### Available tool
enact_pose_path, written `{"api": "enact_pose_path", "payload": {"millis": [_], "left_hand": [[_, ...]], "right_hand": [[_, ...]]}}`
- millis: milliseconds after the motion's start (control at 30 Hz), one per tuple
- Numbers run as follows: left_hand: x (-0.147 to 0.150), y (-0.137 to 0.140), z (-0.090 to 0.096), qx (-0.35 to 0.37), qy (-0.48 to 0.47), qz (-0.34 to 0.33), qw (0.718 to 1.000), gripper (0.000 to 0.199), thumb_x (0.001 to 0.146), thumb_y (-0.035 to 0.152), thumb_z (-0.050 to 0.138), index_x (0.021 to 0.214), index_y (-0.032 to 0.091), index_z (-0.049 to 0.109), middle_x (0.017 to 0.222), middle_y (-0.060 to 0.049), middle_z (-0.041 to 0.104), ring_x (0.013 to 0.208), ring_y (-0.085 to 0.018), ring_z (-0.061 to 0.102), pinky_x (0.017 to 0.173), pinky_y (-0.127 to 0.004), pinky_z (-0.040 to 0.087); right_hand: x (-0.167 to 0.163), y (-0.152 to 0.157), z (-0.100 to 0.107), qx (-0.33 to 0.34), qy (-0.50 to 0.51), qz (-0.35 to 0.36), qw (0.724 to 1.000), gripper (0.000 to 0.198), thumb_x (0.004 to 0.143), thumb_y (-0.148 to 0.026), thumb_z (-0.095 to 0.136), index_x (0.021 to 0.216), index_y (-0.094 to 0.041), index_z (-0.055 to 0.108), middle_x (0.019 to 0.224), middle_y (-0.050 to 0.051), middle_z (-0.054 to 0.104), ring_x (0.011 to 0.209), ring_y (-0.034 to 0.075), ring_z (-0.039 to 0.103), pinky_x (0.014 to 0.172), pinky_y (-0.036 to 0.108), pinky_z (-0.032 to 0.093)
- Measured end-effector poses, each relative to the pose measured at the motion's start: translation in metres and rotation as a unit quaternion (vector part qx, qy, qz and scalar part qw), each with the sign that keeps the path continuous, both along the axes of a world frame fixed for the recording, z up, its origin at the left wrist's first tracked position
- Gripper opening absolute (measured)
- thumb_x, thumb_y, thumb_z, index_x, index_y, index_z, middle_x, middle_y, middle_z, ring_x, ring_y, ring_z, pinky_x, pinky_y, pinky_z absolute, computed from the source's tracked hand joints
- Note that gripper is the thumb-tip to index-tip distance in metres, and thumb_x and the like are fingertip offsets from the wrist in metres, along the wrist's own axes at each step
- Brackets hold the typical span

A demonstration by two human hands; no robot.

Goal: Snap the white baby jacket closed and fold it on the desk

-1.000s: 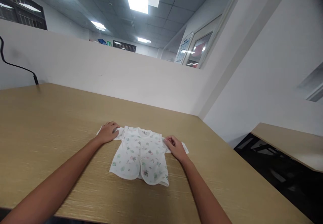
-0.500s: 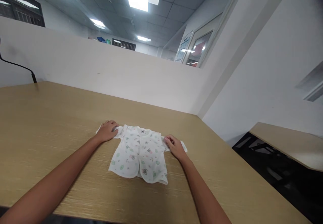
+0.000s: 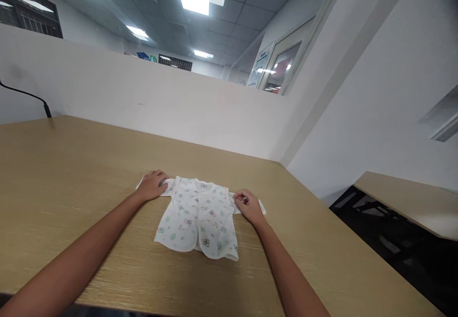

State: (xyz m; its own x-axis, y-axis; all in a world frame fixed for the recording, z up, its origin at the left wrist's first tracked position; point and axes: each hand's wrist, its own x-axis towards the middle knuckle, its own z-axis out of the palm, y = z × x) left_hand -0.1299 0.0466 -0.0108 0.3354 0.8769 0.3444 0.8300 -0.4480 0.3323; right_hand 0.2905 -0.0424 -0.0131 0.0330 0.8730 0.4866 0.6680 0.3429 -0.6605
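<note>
While baby shirt [image 3: 198,219] lies flat, left hand [image 3: 153,185] fingers spread pressing one sleeve, right hand [image 3: 248,206] fingers pinching other.

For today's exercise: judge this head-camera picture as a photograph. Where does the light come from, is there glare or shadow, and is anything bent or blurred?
Head view: ceiling panels light the scene and blow out to white; the table shows a soft sheen, with only faint shadow under the baby shirt; the wide lens bends the partition and stretches the forearms; the left hand and right hand look sharp.
</note>
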Motion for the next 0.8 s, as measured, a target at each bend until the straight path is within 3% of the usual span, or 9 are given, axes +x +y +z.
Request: {"api": "enact_pose_path", "payload": {"millis": [800], "left_hand": [[-0.0012,0.0022,-0.0029,0.005,0.016,-0.003,1.0,0.032,0.09,0.036,0.051,0.116,0.026,0.068,0.124,-0.005,0.064,0.119,-0.028,0.053,0.099,-0.046,0.041]], "right_hand": [[0.0019,0.0017,-0.0046,0.009,-0.04,0.02,0.999,0.006,0.074,-0.022,0.057,0.074,-0.02,0.063,0.076,0.003,0.06,0.07,0.018,0.055,0.064,0.028,0.041]]}}
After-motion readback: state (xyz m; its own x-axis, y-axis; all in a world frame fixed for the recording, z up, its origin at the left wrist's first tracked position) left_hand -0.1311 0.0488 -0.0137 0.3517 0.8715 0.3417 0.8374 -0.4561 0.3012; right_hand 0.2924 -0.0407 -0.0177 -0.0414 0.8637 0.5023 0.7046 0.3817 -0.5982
